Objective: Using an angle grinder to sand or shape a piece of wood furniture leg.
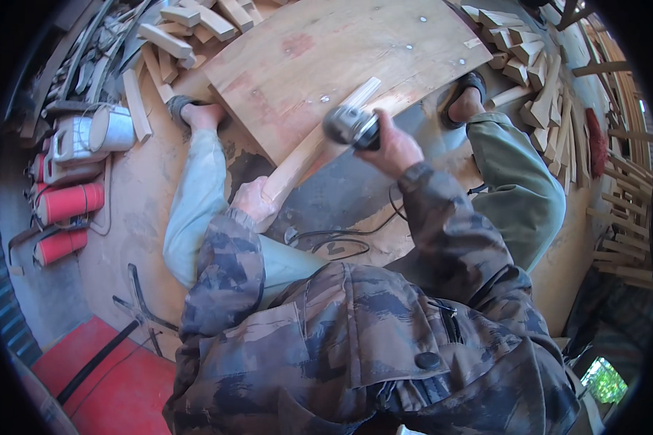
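My left hand (pixel 252 201) is closed round the near end of a long pale piece of wood (pixel 294 165). The wood slants away to the right, and its far end lies over a low plywood board (pixel 283 80). In my right hand (pixel 397 150) is an angle grinder (pixel 353 126), gripped by its dark body. Its metal head is over the middle of the wood, and the disc is blurred, so whether it touches cannot be made out. A black power cord (pixel 341 235) loops on the floor between my legs.
Cut wood blocks lie heaped at the far left (pixel 196 25) and far right (pixel 522 51). On the left stand a white bucket (pixel 112 129) and red containers (pixel 71 203). A red panel (pixel 101 377) is at the lower left. My feet flank the board.
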